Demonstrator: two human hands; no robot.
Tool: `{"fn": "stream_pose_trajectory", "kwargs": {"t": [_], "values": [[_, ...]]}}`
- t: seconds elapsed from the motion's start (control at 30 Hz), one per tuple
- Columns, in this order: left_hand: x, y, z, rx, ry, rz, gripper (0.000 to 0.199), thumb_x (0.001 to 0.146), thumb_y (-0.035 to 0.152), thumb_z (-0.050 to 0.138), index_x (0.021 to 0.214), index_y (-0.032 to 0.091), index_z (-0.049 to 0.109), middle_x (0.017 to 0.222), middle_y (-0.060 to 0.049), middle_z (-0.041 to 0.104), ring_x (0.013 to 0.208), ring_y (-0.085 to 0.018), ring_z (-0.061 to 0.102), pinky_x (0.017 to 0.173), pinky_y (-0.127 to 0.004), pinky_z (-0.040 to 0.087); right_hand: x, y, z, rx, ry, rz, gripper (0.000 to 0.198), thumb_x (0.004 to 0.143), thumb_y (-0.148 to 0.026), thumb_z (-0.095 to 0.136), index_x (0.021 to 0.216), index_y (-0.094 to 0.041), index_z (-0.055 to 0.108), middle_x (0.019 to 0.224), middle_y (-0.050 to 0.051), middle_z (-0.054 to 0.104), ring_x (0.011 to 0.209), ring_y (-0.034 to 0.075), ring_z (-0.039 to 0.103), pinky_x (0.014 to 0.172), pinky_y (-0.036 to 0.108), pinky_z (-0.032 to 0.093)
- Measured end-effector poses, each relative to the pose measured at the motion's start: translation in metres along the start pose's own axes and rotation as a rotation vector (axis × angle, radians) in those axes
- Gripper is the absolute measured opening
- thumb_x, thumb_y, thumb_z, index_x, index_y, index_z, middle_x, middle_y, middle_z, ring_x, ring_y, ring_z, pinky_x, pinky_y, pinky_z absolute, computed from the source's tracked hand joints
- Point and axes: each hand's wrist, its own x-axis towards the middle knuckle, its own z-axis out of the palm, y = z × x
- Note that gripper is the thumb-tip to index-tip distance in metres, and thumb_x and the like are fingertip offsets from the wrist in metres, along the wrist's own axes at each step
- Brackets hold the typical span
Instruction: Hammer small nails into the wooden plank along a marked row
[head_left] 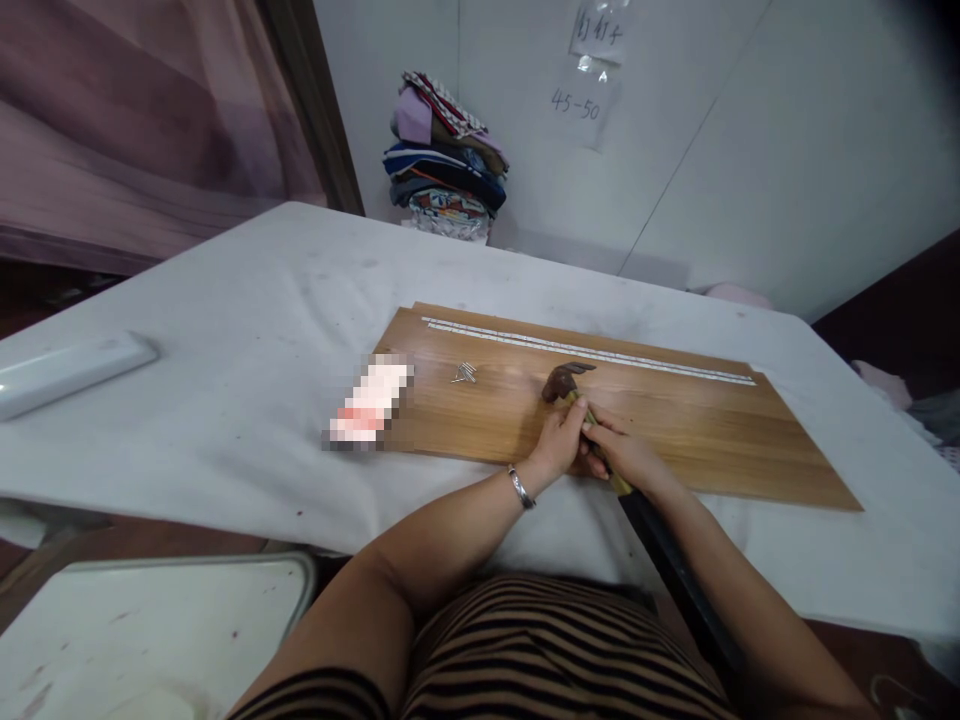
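Observation:
A claw hammer (568,383) with a rusty brown head is held over the wooden board (480,425), its black grip slanting back toward my body. My left hand (559,440) is closed on the handle just below the head. Beside it, my right hand (619,450) also wraps the handle, a little lower on the shaft. Some fingers of both hands are hidden behind the handle and each other. Left of the hammer, a small pile of nails (465,373) lies on the board. Two white measuring strips (585,350) run along the board's far side.
The board lies on a table with a white cloth (247,330). A blurred-out phone-like thing (371,400) overlaps the board's left end. Folded clothes (448,160) are stacked by the wall. A white roll-like object (75,370) lies far left; a white stool (165,630) stands below.

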Motion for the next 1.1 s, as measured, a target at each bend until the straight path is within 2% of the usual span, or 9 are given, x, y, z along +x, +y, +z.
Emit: {"fn": "stream_pose_trajectory", "kwargs": {"t": [0.37, 0.7, 0.9, 1.1], "values": [[0.0009, 0.001, -0.0021, -0.01, -0.014, -0.015, 0.06, 0.089, 0.071, 0.04, 0.058, 0.02, 0.046, 0.043, 0.002, 0.045, 0.041, -0.012, 0.051, 0.044, -0.024, 0.041, 0.001, -0.0025, 0.0007, -0.015, -0.015, 0.0, 0.024, 0.078, -0.044, 0.058, 0.078, -0.022, 0.048, 0.053, -0.009, 0.052, 0.029, 0.006, 0.04, 0.031, 0.02, 0.03], [-0.0019, 0.0033, -0.0041, -0.008, -0.058, -0.024, 0.06, 0.089, 0.072, 0.04, 0.06, 0.02, 0.047, 0.044, 0.003, 0.045, 0.041, -0.011, 0.05, 0.044, -0.023, 0.038, -0.0034, 0.0015, 0.0035, 0.017, 0.001, -0.042, 0.03, 0.078, -0.044, 0.058, 0.097, -0.022, 0.052, 0.058, -0.01, 0.054, 0.031, 0.006, 0.042, 0.033, 0.02, 0.028], [-0.0032, 0.0082, -0.0061, 0.031, -0.093, -0.056, 0.059, 0.089, 0.07, 0.04, 0.061, 0.02, 0.049, 0.044, 0.002, 0.047, 0.042, -0.012, 0.051, 0.045, -0.024, 0.039, -0.005, 0.0048, 0.0014, 0.014, -0.005, -0.031, 0.025, 0.081, -0.046, 0.056, 0.086, -0.022, 0.05, 0.057, -0.009, 0.053, 0.031, 0.005, 0.039, 0.034, 0.021, 0.028], [-0.0027, 0.0059, -0.0093, 0.022, -0.113, -0.026, 0.06, 0.089, 0.071, 0.04, 0.06, 0.019, 0.051, 0.046, 0.001, 0.051, 0.046, -0.013, 0.054, 0.048, -0.025, 0.041, -0.0063, -0.0008, 0.0038, -0.003, -0.011, -0.022, 0.025, 0.081, -0.045, 0.057, 0.087, -0.022, 0.049, 0.059, -0.009, 0.054, 0.032, 0.005, 0.04, 0.034, 0.021, 0.03]]}}
